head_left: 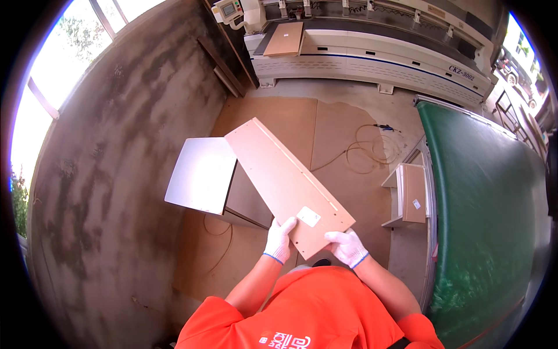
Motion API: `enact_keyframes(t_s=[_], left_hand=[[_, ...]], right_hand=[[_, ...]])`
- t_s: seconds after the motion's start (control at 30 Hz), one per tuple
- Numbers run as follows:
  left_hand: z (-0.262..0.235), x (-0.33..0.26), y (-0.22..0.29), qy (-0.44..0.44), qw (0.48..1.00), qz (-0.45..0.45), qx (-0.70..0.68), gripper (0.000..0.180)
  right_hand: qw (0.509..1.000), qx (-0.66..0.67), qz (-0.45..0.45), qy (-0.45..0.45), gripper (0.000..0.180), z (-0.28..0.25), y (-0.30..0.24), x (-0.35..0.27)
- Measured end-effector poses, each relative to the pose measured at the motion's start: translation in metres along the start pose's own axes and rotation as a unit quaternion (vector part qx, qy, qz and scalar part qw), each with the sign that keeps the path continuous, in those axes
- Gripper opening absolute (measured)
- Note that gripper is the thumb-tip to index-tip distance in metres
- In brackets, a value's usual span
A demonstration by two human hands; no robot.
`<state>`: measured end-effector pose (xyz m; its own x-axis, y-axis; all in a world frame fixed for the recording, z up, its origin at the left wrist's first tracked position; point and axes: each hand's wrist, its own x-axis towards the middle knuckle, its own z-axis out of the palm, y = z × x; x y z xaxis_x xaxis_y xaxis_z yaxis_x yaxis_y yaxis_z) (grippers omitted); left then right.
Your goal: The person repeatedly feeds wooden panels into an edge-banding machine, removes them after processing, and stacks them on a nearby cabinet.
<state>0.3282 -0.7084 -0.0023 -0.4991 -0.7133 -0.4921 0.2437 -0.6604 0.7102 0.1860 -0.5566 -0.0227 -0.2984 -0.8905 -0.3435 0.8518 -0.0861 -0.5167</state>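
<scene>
Both of my hands wear white knit gloves with blue cuffs and grip one long, light-brown wooden panel (285, 180). My left hand (279, 238) is closed on its near left edge, the thumb on top. At the near right corner my right hand (347, 247) is wrapped round the edge, thumb also on the face. The panel slants away to the far left and has a groove along one side, small drilled holes and a white label (308, 216). Its far end overlaps a white-topped cabinet-like piece (200, 174) in my view; I cannot tell if they touch.
Brown sheets (279, 116) cover the floor, with a coiled air hose (363, 154) on them. A long white machine (372, 55) bears a brown board (285, 39) at the back. To the right is a green-covered table (482, 203) beside stacked panels (413, 192). A grey wall (110, 174) bounds the left.
</scene>
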Motion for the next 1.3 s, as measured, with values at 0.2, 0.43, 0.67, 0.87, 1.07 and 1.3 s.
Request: enact_keyframes(t_s=[0.2,0.43,0.67,0.87,1.07,1.3], left_hand=[[-0.114,0.015,0.022,0.121,0.985,0.093,0.079,0.040],[-0.315,0.075,0.163,0.188,0.941,0.041,0.278,0.056],[-0.292,0.149,0.162,0.397,0.484,-0.015,0.780,0.092],[-0.249,0.155,0.110,0.365,0.421,0.150,0.816,0.070],[-0.112,0.182,-0.027,0.100,0.374,0.221,0.895,0.071],[0.154,-0.015,-0.312,-0.325,0.413,0.449,0.723,0.064]], right_hand=[[0.963,-0.140,0.226,-0.037,0.043,0.006,0.015,0.011],[0.980,-0.096,0.138,0.110,0.035,-0.049,-0.001,-0.022],[0.947,-0.017,0.083,0.311,0.031,-0.101,0.030,-0.104],[0.923,0.095,-0.058,0.367,0.034,-0.146,0.033,-0.193],[0.785,0.148,-0.297,0.523,0.034,-0.187,0.003,-0.303],[0.439,-0.190,-0.461,0.747,0.025,-0.234,0.021,-0.467]])
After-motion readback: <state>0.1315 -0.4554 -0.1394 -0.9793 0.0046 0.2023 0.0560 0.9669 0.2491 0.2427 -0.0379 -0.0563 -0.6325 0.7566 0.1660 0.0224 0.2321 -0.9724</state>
